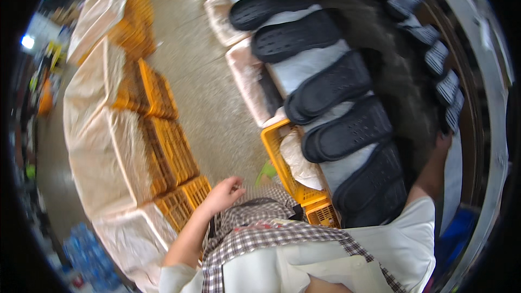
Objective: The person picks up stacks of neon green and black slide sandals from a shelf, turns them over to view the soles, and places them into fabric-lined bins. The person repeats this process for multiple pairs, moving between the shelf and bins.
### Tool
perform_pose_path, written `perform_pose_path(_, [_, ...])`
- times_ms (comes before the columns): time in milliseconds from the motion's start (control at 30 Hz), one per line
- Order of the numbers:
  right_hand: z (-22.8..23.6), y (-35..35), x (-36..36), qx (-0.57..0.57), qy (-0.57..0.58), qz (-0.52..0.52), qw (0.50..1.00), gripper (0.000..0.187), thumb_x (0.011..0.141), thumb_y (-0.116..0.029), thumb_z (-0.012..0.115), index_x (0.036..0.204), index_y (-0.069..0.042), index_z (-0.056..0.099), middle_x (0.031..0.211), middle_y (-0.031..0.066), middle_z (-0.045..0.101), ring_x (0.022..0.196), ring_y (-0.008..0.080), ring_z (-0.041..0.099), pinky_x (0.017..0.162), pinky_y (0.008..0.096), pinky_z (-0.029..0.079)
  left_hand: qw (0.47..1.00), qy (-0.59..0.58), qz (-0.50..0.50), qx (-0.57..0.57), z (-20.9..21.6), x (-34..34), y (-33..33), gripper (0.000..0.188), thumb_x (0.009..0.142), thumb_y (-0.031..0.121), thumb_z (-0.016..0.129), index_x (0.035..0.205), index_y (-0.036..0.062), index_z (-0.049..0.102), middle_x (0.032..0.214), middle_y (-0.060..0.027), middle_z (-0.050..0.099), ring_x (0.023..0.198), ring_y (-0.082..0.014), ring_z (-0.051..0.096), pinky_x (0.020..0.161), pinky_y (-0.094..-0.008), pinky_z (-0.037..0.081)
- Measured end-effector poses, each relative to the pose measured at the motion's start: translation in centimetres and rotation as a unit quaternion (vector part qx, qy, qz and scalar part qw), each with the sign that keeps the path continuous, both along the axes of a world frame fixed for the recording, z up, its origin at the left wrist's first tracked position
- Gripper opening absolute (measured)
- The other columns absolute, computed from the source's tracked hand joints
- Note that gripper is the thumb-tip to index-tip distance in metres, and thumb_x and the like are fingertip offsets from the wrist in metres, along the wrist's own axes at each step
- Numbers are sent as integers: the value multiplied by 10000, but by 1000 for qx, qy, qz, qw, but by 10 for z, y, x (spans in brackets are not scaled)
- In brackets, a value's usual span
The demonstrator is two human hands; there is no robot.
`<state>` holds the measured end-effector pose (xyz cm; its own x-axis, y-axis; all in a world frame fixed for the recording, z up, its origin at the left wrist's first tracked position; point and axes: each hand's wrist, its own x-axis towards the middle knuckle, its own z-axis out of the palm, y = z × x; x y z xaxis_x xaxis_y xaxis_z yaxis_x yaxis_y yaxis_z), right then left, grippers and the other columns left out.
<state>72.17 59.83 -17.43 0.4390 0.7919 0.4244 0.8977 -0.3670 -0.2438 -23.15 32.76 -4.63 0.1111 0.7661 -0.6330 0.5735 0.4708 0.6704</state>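
Observation:
My left hand (224,194) hovers in front of the checked apron (255,209). Its fingers are loosely bent and a little apart, with nothing visible in them. On the right side, my right arm stretches out past a row of black slippers (347,130) with small holes. My right hand (444,141) is at the near end of a line of striped black-and-white slipper pieces (455,109). It is small and dark there, and I cannot tell whether it grips the nearest piece. The black slippers lie side by side on a pale covered surface (312,65).
Stacked yellow crates (168,152) under pale cloth covers (103,157) line the left. A yellow crate (282,152) holding a pale bag (298,160) stands before me by the slippers. A metal rail (488,49) curves along the right. Blue bottles (89,255) are at lower left.

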Motion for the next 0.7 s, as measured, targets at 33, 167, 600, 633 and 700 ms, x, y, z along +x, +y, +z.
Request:
perform_pose_path(33, [1, 16, 28, -52, -29, -5, 998, 557, 790, -241, 664, 1271, -16, 493, 1135, 192, 613, 1056, 318, 589, 883, 388, 466, 1000, -13, 2, 2, -6, 22, 12, 416, 856, 253, 623, 1164, -14, 540, 1055, -197, 620, 932, -290, 635, 802, -360, 502])
perform_pose_path(167, [11, 53, 111, -237, -160, -104, 953, 476, 827, -354, 613, 1215, -80, 579, 1136, 166, 624, 1056, 381, 568, 876, 447, 450, 1000, 22, -11, -9, -27, 100, 52, 449, 849, 284, 619, 1189, 2, 538, 1108, -206, 605, 978, -319, 618, 842, -387, 489])
perform_pose_path(600, [187, 88, 84, 224, 797, -7, 561, 423, 861, -162, 523, 1222, 49, 456, 1185, 197, 486, 1104, 328, 474, 921, 451, 447, 995, 5, -84, 54, -38, 114, 89, 470, 852, 302, 597, 1237, 50, 507, 1126, -203, 582, 1049, -356, 563, 886, -419, 459])
perform_pose_path(633, [210, 77, 58, 232, 841, -3, 489, 428, 857, -141, 517, 1232, 52, 443, 1194, 200, 471, 1121, 329, 460, 933, 455, 440, 995, 1, -84, 62, -39, 106, 90, 474, 850, 308, 597, 1240, 54, 507, 1126, -199, 582, 1048, -360, 561, 885, -420, 459])
perform_pose_path(700, [261, 50, -25, 222, 897, 10, 381, 441, 849, -98, 505, 1252, 58, 416, 1212, 205, 442, 1153, 331, 430, 955, 465, 426, 992, -2, -71, 102, -40, 83, 85, 479, 851, 311, 596, 1247, 59, 499, 1152, -190, 568, 1066, -353, 554, 891, -417, 457])
